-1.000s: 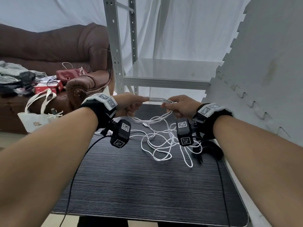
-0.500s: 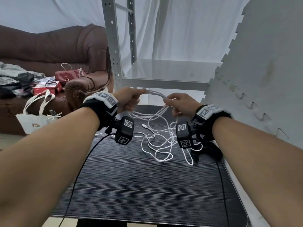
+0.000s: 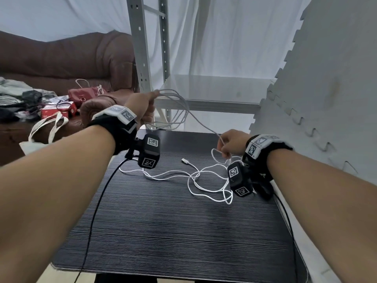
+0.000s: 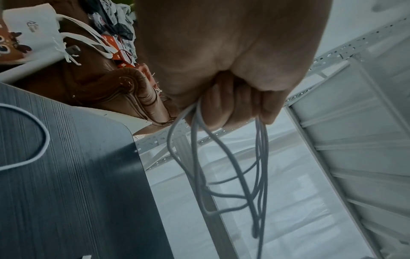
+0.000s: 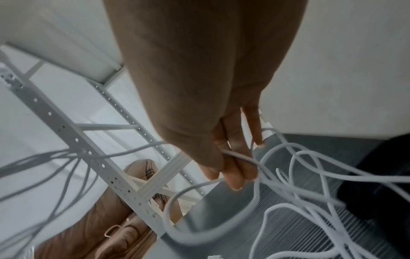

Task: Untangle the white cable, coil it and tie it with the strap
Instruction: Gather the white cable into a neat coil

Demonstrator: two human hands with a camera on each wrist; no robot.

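Note:
A long white cable (image 3: 173, 174) lies in loose tangles on the black table (image 3: 163, 231), its USB plug (image 3: 184, 160) lying free near the far middle. My left hand (image 3: 145, 107) is raised at the far left and grips several coiled loops of cable (image 4: 221, 166), which hang below the fist. One strand runs from there down to my right hand (image 3: 228, 146), low at the table's far right. In the right wrist view the thumb and fingers (image 5: 233, 175) pinch that strand (image 5: 244, 157). No strap can be made out.
A grey metal shelf rack (image 3: 183, 88) stands just behind the table. A grey foam mat wall (image 3: 326, 88) rises on the right. A brown sofa (image 3: 61, 64) with bags and clutter sits at the left. Black wrist-camera leads (image 3: 95, 211) trail across the table.
My hands have parted: the left rose and went left with the loops, the right dropped to the right along the strand. The tangle on the table has spread out flatter.

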